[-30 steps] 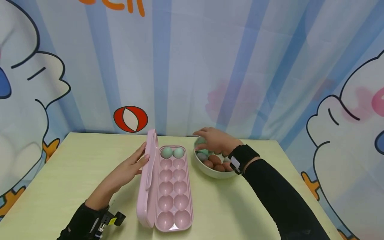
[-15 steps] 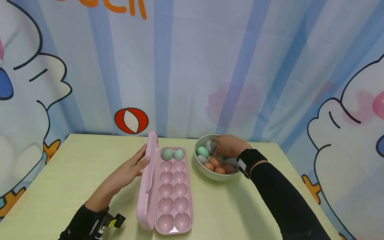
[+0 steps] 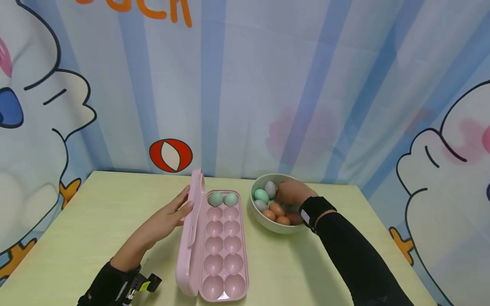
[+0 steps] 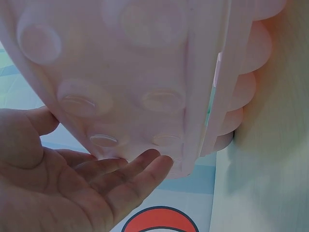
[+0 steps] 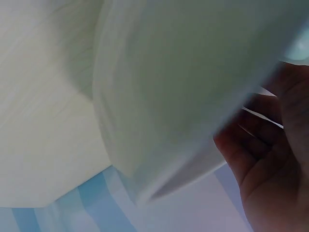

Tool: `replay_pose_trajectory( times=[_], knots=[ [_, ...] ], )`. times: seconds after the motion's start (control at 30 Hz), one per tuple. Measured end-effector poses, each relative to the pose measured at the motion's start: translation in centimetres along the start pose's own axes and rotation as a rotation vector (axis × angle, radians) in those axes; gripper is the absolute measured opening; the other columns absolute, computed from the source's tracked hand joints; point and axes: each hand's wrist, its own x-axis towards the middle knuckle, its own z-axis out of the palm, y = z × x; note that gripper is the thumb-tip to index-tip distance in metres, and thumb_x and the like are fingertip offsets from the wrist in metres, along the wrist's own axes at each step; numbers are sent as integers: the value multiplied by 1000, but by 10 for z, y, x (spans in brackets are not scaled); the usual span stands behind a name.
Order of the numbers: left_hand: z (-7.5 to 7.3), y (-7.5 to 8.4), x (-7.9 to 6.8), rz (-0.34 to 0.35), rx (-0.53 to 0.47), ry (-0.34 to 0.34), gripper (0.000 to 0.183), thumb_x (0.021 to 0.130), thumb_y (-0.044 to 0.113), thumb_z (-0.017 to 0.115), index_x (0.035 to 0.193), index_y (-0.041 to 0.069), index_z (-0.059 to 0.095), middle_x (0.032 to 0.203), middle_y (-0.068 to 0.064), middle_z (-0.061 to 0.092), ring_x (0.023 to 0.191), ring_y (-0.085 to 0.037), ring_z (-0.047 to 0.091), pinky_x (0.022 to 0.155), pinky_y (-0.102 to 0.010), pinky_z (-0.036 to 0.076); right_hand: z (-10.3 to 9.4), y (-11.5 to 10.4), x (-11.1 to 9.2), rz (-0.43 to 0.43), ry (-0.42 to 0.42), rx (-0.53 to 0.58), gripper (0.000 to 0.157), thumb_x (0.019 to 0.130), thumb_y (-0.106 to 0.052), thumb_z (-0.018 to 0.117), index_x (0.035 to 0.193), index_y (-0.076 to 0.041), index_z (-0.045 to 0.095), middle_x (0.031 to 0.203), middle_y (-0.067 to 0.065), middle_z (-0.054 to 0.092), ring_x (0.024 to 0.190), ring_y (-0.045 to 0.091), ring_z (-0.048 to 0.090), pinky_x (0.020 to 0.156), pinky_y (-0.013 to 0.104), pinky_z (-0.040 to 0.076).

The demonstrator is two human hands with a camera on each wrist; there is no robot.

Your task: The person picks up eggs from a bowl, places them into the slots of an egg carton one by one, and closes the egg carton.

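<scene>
My left hand (image 3: 166, 219) rests against the outside of the raised lid of a pink egg carton (image 3: 223, 259); its fingers lie fairly straight along the lid (image 4: 130, 58) in the left wrist view. Two pale green eggs (image 3: 223, 199) fill the far row of cups; the cups nearer me hold nothing. My right hand (image 3: 294, 192) reaches into a pale green bowl (image 3: 273, 227) of grey, green and brown eggs (image 3: 276, 209). A grey egg (image 3: 270, 189) lies beside its fingers. In the right wrist view the bowl's rim hides its fingertips, and I cannot tell whether they hold an egg.
The carton and bowl stand side by side on a light yellow table (image 3: 126, 191), the bowl near the back edge. Behind the table hangs a blue striped curtain (image 3: 245, 106) with cartoon prints. Both wrists carry black straps with small devices.
From above the bowl, my right hand has come down among the eggs and drawn a little to the right. The left hand stays at the lid. The head view has shifted slightly.
</scene>
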Motion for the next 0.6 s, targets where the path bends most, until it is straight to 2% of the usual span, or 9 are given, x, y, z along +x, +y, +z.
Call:
replay_pose_trajectory(
  times=[0.07, 0.13, 0.2, 0.3, 0.37, 0.4, 0.47, 0.5, 0.6],
  knots=[
    [0, 0, 0, 0, 0, -1, 73, 103, 47, 43, 159, 21, 3, 163, -13, 6, 140, -40, 29, 100, -53, 45, 1, 2, 6, -20, 33, -21, 34, 90, -2, 44, 120, 4, 61, 102, 23, 67, 74, 27, 69, 63, 37, 56],
    [0, 0, 0, 2, 0, -3, 73, 103, 46, 43, 159, 20, 3, 163, -13, 6, 140, -40, 29, 99, -53, 45, -1, 5, 16, -81, 92, -178, 30, 92, -3, 41, 109, 4, 65, 92, 19, 67, 70, 25, 67, 61, 34, 54],
    [0, 1, 0, 7, -1, -6, 73, 103, 46, 43, 159, 20, 3, 163, -13, 6, 140, -40, 29, 100, -53, 45, -6, 8, 27, -211, 117, -550, 24, 93, -7, 45, 92, 2, 67, 78, 13, 64, 65, 21, 61, 59, 31, 50],
    [0, 2, 1, 19, 0, -2, 73, 103, 46, 42, 159, 19, 3, 163, -13, 6, 140, -39, 30, 99, -52, 46, -15, 8, 42, -454, 187, -1263, 21, 90, -11, 57, 70, -8, 60, 65, 4, 56, 60, 19, 53, 60, 34, 47],
    [0, 2, 2, 22, 0, -1, 73, 103, 46, 42, 159, 20, 3, 163, -13, 6, 140, -39, 30, 99, -52, 46, -19, 6, 48, -611, 240, -1569, 24, 86, -13, 63, 65, -14, 53, 63, 1, 52, 60, 21, 49, 62, 38, 46],
    [0, 1, 2, 21, 2, 0, 73, 103, 46, 42, 159, 20, 3, 163, -13, 6, 140, -39, 30, 99, -52, 46, -19, 5, 48, -635, 235, -1614, 26, 85, -14, 65, 63, -15, 51, 62, 1, 51, 59, 22, 48, 62, 40, 46],
    [0, 1, 1, 16, 2, -2, 73, 103, 46, 42, 159, 20, 3, 163, -13, 6, 140, -39, 29, 99, -52, 46, -18, 4, 44, -542, 195, -1443, 30, 86, -13, 61, 61, -15, 45, 61, 1, 47, 60, 21, 46, 61, 37, 42],
    [0, 0, 1, 14, 4, -2, 73, 103, 46, 42, 159, 21, 3, 163, -13, 6, 140, -39, 29, 99, -52, 46, -17, 3, 41, -472, 169, -1300, 31, 86, -12, 59, 60, -15, 43, 61, 1, 46, 60, 21, 45, 60, 35, 40],
    [0, -1, 1, 13, 4, -4, 73, 103, 46, 42, 159, 21, 2, 163, -13, 5, 140, -40, 29, 99, -53, 46, -12, 1, 25, -223, 82, -664, 23, 84, -10, 50, 62, -12, 43, 64, 9, 54, 61, 25, 54, 59, 35, 44]
  ],
)
